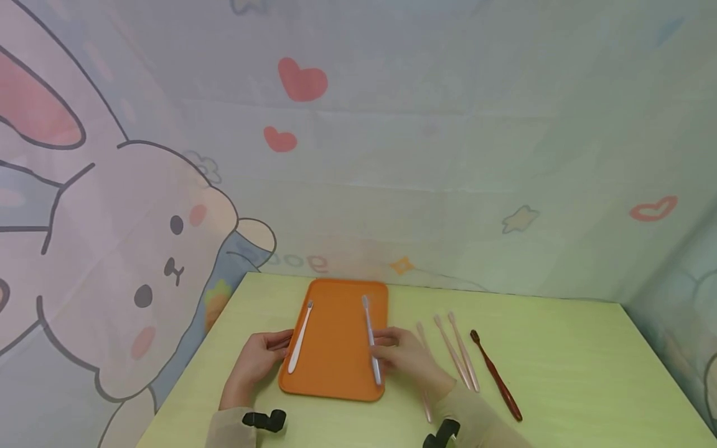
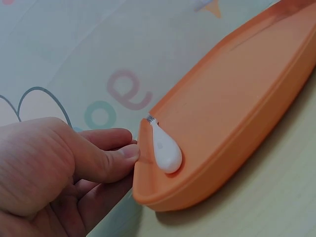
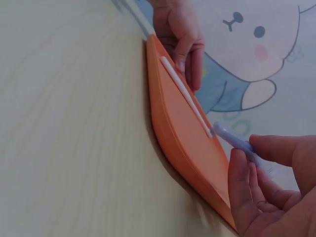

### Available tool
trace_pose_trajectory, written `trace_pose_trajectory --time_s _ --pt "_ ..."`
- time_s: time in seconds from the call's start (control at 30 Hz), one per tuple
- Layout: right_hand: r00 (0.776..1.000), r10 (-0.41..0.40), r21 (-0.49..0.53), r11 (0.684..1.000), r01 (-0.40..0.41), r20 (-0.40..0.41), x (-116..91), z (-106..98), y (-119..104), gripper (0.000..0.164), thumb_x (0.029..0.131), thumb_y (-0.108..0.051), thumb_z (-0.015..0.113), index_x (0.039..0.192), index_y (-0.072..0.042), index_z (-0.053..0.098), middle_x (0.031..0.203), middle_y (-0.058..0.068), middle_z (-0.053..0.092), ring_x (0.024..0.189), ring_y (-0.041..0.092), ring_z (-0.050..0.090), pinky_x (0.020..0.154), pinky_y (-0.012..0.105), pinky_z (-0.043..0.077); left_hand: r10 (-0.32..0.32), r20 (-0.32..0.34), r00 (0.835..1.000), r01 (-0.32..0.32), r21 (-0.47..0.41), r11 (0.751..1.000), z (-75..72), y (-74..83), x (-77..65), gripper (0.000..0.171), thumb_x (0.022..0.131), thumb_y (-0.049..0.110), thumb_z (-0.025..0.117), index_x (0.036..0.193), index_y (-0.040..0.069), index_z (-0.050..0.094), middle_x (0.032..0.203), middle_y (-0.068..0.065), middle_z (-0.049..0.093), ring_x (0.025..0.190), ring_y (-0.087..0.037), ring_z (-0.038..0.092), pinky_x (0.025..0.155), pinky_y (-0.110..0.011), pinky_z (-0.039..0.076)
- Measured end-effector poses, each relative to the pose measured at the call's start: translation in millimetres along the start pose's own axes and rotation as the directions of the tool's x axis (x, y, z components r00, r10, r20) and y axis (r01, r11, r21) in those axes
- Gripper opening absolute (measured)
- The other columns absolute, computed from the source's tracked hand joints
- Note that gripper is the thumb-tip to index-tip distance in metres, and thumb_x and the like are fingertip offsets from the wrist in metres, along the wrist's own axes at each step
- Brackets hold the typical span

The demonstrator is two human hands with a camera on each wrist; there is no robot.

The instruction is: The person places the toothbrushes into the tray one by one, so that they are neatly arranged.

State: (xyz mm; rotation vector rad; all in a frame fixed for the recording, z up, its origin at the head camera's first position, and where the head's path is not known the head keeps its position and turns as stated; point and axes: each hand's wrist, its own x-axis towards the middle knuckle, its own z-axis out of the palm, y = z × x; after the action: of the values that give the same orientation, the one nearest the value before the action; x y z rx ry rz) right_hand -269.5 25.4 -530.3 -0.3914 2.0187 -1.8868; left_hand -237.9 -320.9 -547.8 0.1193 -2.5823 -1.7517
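Observation:
An orange tray [image 1: 336, 336] lies on the table with a white toothbrush [image 1: 300, 336] along its left side. My left hand [image 1: 259, 359] holds the tray's left rim; in the left wrist view its thumb [image 2: 129, 151] is against the edge, close to the white toothbrush's handle. Between thumb and fingers, my right hand [image 1: 409, 358] pinches a pale lavender toothbrush [image 1: 370, 330] over the tray's right side. The right wrist view shows the lavender handle [image 3: 231, 136] raised above the tray surface; its far end is hidden by the fingers.
Right of the tray, several pale pink toothbrushes [image 1: 463, 351] lie on the yellow-green table [image 1: 588, 361], one partly behind my right hand. A dark brown toothbrush [image 1: 496, 375] lies beyond them. A printed cloth backdrop [image 1: 420, 155] rises behind the table.

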Motion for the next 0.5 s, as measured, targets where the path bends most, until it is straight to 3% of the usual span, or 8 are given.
trace_pose_trajectory --time_s 0.17,0.5 --pt "1.000 0.007 0.009 1.000 -0.008 0.008 8 22 3 0.047 0.097 -0.007 0.076 0.136 0.015 0.061 0.114 0.018 0.074 0.087 0.019 0.073 0.076 0.035 0.065 -0.005 -0.006 1.000 0.005 0.004 1.000 0.5 2.0 -0.2 0.041 0.097 -0.012 0.068 0.137 -0.009 0.068 0.134 -0.025 0.070 0.127 -0.039 0.067 0.101 -0.038 0.059" --pt "0.999 0.018 0.164 0.986 -0.024 0.038 30 63 9 0.046 0.097 -0.003 0.075 0.137 0.015 0.060 0.111 0.015 0.074 0.083 0.016 0.071 0.073 0.029 0.064 -0.008 -0.012 1.000 0.008 0.016 1.000 -1.2 0.2 -0.6 0.040 0.097 -0.011 0.069 0.137 -0.008 0.069 0.132 -0.024 0.071 0.126 -0.038 0.068 0.099 -0.038 0.060"
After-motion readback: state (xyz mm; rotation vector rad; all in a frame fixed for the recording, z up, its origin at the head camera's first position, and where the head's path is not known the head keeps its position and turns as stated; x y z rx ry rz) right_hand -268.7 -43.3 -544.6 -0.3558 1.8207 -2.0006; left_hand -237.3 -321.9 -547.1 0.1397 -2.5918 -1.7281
